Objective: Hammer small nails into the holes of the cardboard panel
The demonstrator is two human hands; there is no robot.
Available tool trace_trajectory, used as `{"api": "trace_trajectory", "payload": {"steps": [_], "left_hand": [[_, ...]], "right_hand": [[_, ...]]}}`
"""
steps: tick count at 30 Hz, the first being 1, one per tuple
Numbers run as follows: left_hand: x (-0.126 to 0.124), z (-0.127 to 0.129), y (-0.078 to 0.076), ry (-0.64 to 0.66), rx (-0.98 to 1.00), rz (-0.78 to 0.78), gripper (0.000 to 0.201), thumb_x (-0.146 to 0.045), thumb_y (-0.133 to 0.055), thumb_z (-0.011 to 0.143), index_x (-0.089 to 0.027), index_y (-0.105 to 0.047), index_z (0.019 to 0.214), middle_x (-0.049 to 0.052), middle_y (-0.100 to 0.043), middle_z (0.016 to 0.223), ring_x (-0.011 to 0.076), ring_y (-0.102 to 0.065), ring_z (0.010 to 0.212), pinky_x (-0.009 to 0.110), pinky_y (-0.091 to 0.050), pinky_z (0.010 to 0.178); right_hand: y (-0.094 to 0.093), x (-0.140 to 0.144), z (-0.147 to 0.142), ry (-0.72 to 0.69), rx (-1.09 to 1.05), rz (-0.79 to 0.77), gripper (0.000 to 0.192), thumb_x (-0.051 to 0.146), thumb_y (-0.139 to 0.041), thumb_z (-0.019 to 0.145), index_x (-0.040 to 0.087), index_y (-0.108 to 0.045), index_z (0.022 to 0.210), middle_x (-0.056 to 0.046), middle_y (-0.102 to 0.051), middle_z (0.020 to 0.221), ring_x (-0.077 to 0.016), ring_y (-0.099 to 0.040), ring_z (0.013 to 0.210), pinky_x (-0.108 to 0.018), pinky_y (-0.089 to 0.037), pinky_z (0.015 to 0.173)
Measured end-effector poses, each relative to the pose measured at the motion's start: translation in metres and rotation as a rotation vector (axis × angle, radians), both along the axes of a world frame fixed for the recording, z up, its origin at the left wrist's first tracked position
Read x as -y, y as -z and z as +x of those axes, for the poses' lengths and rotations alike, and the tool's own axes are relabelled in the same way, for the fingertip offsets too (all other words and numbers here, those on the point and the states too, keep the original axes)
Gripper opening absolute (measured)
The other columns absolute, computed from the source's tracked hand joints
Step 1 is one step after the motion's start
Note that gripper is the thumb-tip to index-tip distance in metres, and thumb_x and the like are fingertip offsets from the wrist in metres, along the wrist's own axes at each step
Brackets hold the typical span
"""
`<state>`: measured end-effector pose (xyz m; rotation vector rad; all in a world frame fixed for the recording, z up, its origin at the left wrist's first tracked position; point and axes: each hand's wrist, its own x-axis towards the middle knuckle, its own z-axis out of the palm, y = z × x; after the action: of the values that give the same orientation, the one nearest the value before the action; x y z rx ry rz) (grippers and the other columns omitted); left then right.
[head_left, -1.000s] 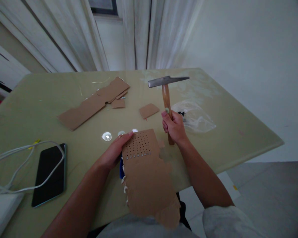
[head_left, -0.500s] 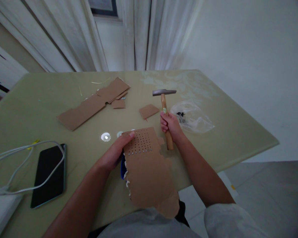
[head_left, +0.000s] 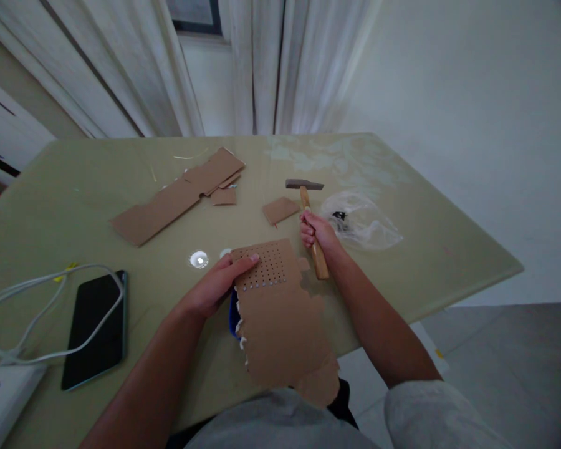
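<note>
Right hand (head_left: 320, 233) wrapped round grey-headed wooden-handled hammer (head_left: 305, 197), right of centre.
Left hand (head_left: 219, 279) pinches dot-gridded brown cardboard sheet (head_left: 280, 327), lower centre, probably steadying it.

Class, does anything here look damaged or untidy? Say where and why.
Yes. The perforated cardboard sheet held by the left hand looks damaged: its right edge is ragged, and white bits stick out along its left edge. At far left, a white cable loops rather untidily across the phone.

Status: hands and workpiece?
Left hand holding perforated cardboard, thumb on top. Right hand gripping hammer, not touching cardboard. Plastic bag off right, not between them.
</note>
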<state>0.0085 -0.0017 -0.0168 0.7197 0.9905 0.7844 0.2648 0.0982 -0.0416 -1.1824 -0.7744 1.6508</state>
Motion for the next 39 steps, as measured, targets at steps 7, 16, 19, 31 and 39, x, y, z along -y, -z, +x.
{"api": "trace_trajectory", "payload": {"steps": [7, 16, 19, 31, 39], "left_hand": [[-0.002, 0.004, 0.002, -0.062, -0.016, 0.009, 0.049, -0.061, -0.095, 0.079, -0.016, -0.084, 0.094, 0.013, -0.085, 0.086, 0.0286, -0.082, 0.074, 0.032, -0.061, 0.063], [-0.002, -0.004, 0.0, 0.067, -0.025, 0.076, 0.049, -0.059, -0.103, 0.072, -0.017, -0.086, 0.092, 0.012, -0.085, 0.083, 0.0269, -0.079, 0.072, 0.032, -0.062, 0.063], [-0.003, -0.006, 0.0, 0.073, -0.025, 0.075, 0.049, -0.059, -0.103, 0.072, -0.016, -0.086, 0.088, 0.013, -0.085, 0.082, 0.0247, -0.077, 0.069, 0.031, -0.06, 0.061], [-0.003, -0.005, 0.001, 0.037, -0.07, 0.119, 0.053, -0.065, -0.1, 0.072, -0.016, -0.086, 0.085, 0.013, -0.084, 0.081, 0.0246, -0.075, 0.067, 0.031, -0.06, 0.06], [-0.007, -0.008, 0.002, -0.006, -0.142, 0.174, 0.061, -0.072, -0.098, 0.072, -0.014, -0.085, 0.087, 0.011, -0.083, 0.079, 0.0222, -0.073, 0.068, 0.03, -0.059, 0.063]], "right_hand": [[0.0, -0.007, 0.006, 0.028, -0.017, -0.059, 0.06, 0.072, -0.087, 0.089, 0.026, -0.048, 0.083, 0.016, -0.037, 0.045, -0.0058, -0.033, 0.032, -0.018, -0.027, 0.033], [0.002, -0.008, 0.007, 0.039, -0.043, -0.089, 0.059, 0.071, -0.086, 0.092, 0.026, -0.048, 0.083, 0.016, -0.039, 0.045, -0.0057, -0.034, 0.033, -0.018, -0.028, 0.034], [0.002, -0.009, 0.008, 0.045, -0.049, -0.095, 0.059, 0.071, -0.085, 0.093, 0.026, -0.048, 0.083, 0.016, -0.039, 0.045, -0.0056, -0.033, 0.033, -0.018, -0.028, 0.034], [0.003, -0.009, 0.011, 0.036, -0.093, -0.118, 0.059, 0.067, -0.088, 0.092, 0.026, -0.047, 0.082, 0.016, -0.039, 0.046, -0.0049, -0.034, 0.034, -0.017, -0.031, 0.035], [0.011, -0.015, 0.016, 0.012, -0.124, -0.152, 0.049, 0.055, -0.081, 0.102, 0.027, -0.047, 0.083, 0.014, -0.04, 0.046, -0.0065, -0.035, 0.035, -0.018, -0.03, 0.035]]}}
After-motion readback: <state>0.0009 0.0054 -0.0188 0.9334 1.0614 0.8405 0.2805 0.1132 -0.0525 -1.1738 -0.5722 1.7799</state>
